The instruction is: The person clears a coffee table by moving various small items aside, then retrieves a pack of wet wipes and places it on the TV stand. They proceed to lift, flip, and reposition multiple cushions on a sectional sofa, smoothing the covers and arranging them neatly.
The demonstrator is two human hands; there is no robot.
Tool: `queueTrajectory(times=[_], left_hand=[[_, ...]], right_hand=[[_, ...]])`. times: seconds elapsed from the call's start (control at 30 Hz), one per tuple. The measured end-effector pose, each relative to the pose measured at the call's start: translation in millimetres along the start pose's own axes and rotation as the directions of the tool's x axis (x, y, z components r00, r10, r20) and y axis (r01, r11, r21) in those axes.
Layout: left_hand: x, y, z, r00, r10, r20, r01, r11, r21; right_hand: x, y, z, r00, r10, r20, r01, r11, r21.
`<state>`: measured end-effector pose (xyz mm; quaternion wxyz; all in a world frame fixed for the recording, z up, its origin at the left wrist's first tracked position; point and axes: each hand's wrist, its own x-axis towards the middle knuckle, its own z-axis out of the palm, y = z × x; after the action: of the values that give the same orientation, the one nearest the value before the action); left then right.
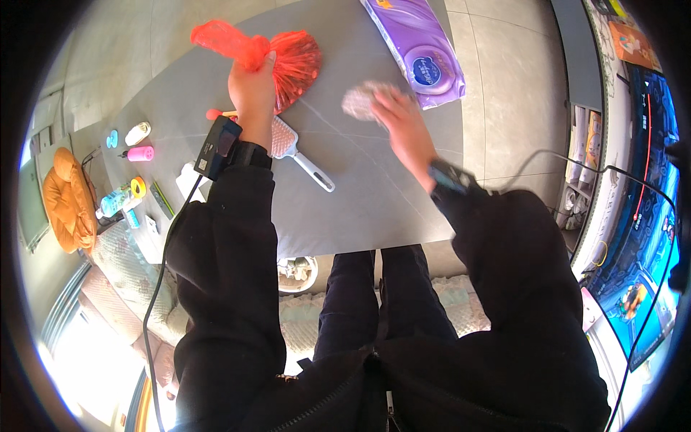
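My left hand (pixel 251 97) grips a red plastic bag (pixel 297 67) by its gathered neck, and the bag's loose top flops to the left. The bag's full body rests on or just over the grey table (pixel 372 189); I cannot tell which. A white-handled paddle hairbrush (pixel 310 167) lies beside that wrist, its bristles facing up. My right hand (pixel 399 119) is blurred and holds a pale, crumpled wad (pixel 359 101), perhaps a cloth, over the table. A purple pack of tissues (pixel 418 51) lies just beyond the right hand.
On the left of the table are a pink bottle (pixel 140 154), a white brush (pixel 137 133), a drink bottle (pixel 116 200) and a yellow tape roll (pixel 138 187). A bin (pixel 302 275) stands under the near edge. A lit television (pixel 642 216) is at right. Cables hang by both arms.
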<state>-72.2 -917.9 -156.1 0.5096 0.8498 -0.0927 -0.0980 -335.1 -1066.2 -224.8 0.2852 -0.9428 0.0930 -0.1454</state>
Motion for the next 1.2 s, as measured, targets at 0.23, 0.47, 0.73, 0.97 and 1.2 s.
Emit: queueTrajectory(times=[0.23, 0.47, 0.73, 0.97, 1.2], left_hand=[[-15, 1, 2, 0.998, 0.011, 0.059, -0.021, 0.986, 0.167], [-98, -26, -7, 0.996, 0.078, -0.035, -0.066, 0.962, 0.266], [-283, -38, -53, 0.930, -0.366, 0.031, 0.342, 0.894, 0.290], [-323, 0, -93, 0.930, -0.343, 0.128, 0.298, 0.912, 0.281], [-329, 36, -115, 0.941, -0.295, 0.165, 0.251, 0.937, 0.243]], right_hand=[[-20, -1, 46, 0.998, 0.061, -0.011, -0.061, 0.998, 0.010], [-172, -76, -29, 0.876, 0.047, 0.479, -0.092, 0.993, 0.071], [-19, 29, -58, 0.243, 0.946, 0.212, -0.655, -0.001, 0.756], [11, 29, -45, 0.196, 0.909, 0.368, -0.644, -0.164, 0.747], [-27, -38, -143, 0.516, 0.847, 0.127, -0.349, 0.073, 0.934]])
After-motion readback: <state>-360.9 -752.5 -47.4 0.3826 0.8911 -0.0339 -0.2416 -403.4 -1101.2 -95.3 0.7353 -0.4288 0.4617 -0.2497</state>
